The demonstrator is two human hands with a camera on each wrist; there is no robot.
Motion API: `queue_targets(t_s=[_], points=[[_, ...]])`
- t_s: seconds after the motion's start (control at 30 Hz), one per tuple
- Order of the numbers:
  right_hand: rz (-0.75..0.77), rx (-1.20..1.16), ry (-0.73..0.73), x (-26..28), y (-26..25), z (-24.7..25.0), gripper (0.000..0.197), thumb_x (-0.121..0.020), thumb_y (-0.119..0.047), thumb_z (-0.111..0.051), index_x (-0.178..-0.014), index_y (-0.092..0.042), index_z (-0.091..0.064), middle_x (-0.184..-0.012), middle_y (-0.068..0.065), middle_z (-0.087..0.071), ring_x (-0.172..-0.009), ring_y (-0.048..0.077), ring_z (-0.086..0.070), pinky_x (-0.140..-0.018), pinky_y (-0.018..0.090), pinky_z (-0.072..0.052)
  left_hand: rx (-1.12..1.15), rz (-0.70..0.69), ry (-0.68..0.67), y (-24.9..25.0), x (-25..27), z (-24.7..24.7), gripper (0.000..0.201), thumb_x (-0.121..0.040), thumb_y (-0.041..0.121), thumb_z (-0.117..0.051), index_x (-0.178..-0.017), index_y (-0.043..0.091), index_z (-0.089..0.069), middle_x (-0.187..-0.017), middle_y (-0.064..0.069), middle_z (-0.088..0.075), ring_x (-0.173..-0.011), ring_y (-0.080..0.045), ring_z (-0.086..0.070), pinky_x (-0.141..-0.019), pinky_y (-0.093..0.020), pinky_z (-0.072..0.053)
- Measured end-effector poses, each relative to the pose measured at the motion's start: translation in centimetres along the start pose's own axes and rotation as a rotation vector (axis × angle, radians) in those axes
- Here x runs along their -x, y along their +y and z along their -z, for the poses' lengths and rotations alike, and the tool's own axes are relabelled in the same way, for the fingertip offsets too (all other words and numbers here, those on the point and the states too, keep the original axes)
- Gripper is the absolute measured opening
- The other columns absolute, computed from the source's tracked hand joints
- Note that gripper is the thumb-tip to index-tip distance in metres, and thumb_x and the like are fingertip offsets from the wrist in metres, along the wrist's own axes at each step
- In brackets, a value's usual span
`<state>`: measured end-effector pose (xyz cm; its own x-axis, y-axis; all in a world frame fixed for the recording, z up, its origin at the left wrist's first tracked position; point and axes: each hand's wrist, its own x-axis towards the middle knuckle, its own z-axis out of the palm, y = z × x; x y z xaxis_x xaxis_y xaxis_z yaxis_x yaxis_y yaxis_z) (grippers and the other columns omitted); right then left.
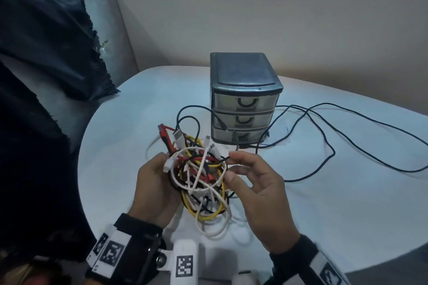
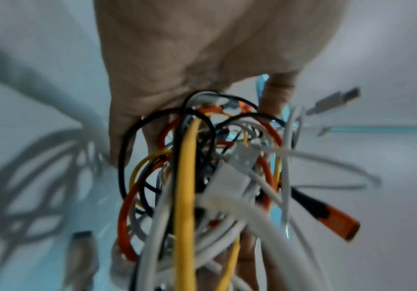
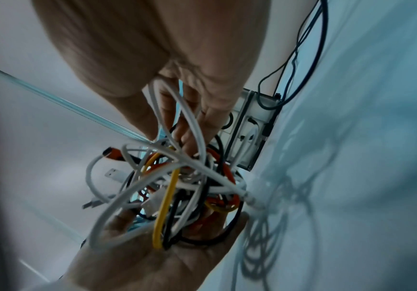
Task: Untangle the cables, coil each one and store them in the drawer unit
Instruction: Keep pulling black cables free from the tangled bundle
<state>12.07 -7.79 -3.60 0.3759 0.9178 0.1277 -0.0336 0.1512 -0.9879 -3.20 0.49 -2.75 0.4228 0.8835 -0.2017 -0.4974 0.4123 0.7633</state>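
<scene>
A tangle of white, yellow, red and black cables (image 1: 199,176) hangs just above the white table (image 1: 324,203). My left hand (image 1: 159,176) grips its left side, fingers curled under the bundle (image 2: 215,177). My right hand (image 1: 234,169) pinches strands on its right side, and a white loop lies over those fingers (image 3: 190,126). A red plug (image 1: 165,136) and white plugs stick out of the top. The grey three-drawer unit (image 1: 243,99) stands behind the tangle with all drawers closed. A long black cable (image 1: 324,127) trails from the tangle across the table to the right.
Dark cloth (image 1: 46,53) hangs over a grey upholstered piece (image 1: 111,30) at the left. A plain wall rises behind the table. A white marker-tagged device (image 1: 185,261) sits at the bottom between my wrists. Bare tabletop lies left of the drawer unit.
</scene>
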Motion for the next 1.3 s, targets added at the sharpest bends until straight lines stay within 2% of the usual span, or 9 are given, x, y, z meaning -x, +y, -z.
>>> queue_targets(t_s=[0.07,0.23,0.33,0.5,0.7,0.87,1.07,1.2,1.3], points=[[0.001,-0.021,0.022,0.1,0.1,0.0,0.028,-0.089,0.001,-0.067,-0.108,-0.018,-0.069,-0.101,0.001,-0.071,-0.094,0.022,-0.067,-0.076,0.036,-0.06,0.023,0.073,-0.087,0.2,0.2,0.2,0.02,-0.064,0.033,-0.068,-0.061,0.013,-0.072,-0.069,-0.008,-0.067,-0.064,-0.023,-0.064,-0.059,-0.032,-0.056],[-0.043,-0.178,0.094,-0.2,-0.6,0.4,0.02,-0.093,0.003,-0.059,-0.107,-0.01,-0.061,-0.105,0.007,-0.07,-0.084,0.023,-0.069,-0.066,0.028,-0.057,-0.076,0.154,-0.153,-0.6,0.3,0.1,0.096,-0.032,0.056,-0.097,-0.109,0.006,-0.071,-0.093,-0.015,-0.074,-0.075,-0.026,-0.072,-0.06,-0.035,-0.06],[-0.091,-0.211,0.047,-0.4,-1.1,0.8,0.023,-0.093,-0.001,-0.06,-0.112,-0.014,-0.06,-0.105,0.008,-0.071,-0.08,0.018,-0.067,-0.062,0.029,-0.056,-0.179,0.08,-0.08,-1.0,0.0,-0.4,0.096,-0.04,0.03,-0.097,-0.119,-0.008,-0.057,-0.084,-0.017,-0.072,-0.069,-0.027,-0.071,-0.06,-0.035,-0.059],[-0.078,-0.059,-0.006,-0.4,-1.5,1.3,0.032,-0.092,-0.007,-0.065,-0.117,-0.027,-0.065,-0.097,0.004,-0.071,-0.072,0.017,-0.064,-0.053,0.028,-0.054,-0.207,0.044,-0.043,-1.1,0.0,-0.4,0.07,-0.06,0.017,-0.075,-0.122,-0.008,-0.055,-0.104,-0.032,-0.066,-0.094,-0.045,-0.063,-0.095,-0.061,-0.047],[0.03,0.193,-0.058,-0.4,-0.9,1.4,0.011,-0.083,-0.026,-0.075,-0.091,-0.033,-0.078,-0.091,-0.005,-0.069,-0.074,0.016,-0.06,-0.058,0.031,-0.049,-0.333,-0.015,-0.073,-0.9,0.0,-0.3,0.077,-0.059,0.015,-0.074,-0.132,0.005,-0.055,-0.11,-0.028,-0.067,-0.096,-0.042,-0.066,-0.081,-0.049,-0.056],[0.039,0.218,-0.082,-0.5,-0.4,1.3,0.012,-0.078,-0.018,-0.083,-0.079,-0.024,-0.072,-0.101,-0.008,-0.064,-0.091,0.013,-0.065,-0.071,0.029,-0.053,-0.35,-0.107,-0.049,-0.7,-0.1,-0.1,0.069,-0.049,0.015,-0.069,-0.118,0.022,-0.068,-0.108,-0.025,-0.068,-0.093,-0.045,-0.065,-0.079,-0.058,-0.055],[-0.095,-0.071,-0.185,-0.7,-0.7,2.0,0.034,-0.07,-0.035,-0.077,-0.083,-0.005,-0.07,-0.109,0.007,-0.07,-0.103,0.02,-0.067,-0.085,0.029,-0.054,-0.312,-0.082,-0.088,-0.5,0.0,0.0,0.062,-0.046,0.009,-0.067,-0.107,0.02,-0.073,-0.089,-0.023,-0.065,-0.076,-0.035,-0.063,-0.063,-0.041,-0.057],[-0.069,-0.012,-0.083,-0.8,-1.0,1.9,0.022,-0.079,-0.029,-0.075,-0.094,-0.013,-0.076,-0.095,0.009,-0.075,-0.093,0.03,-0.069,-0.085,0.046,-0.058,-0.297,-0.003,-0.088,-0.5,-0.3,0.3,0.069,-0.045,0.015,-0.068,-0.113,0.006,-0.07,-0.084,-0.029,-0.068,-0.069,-0.036,-0.067,-0.063,-0.039,-0.057],[-0.017,0.004,-0.023,-0.8,-1.2,1.9,0.023,-0.083,-0.033,-0.074,-0.103,-0.021,-0.075,-0.103,0.002,-0.074,-0.101,0.022,-0.069,-0.086,0.043,-0.058,-0.286,0.095,-0.077,-0.3,0.0,0.2,0.038,-0.045,0.011,-0.065,-0.082,0.002,-0.072,-0.067,-0.018,-0.065,-0.055,-0.028,-0.062,-0.058,-0.033,-0.052]])
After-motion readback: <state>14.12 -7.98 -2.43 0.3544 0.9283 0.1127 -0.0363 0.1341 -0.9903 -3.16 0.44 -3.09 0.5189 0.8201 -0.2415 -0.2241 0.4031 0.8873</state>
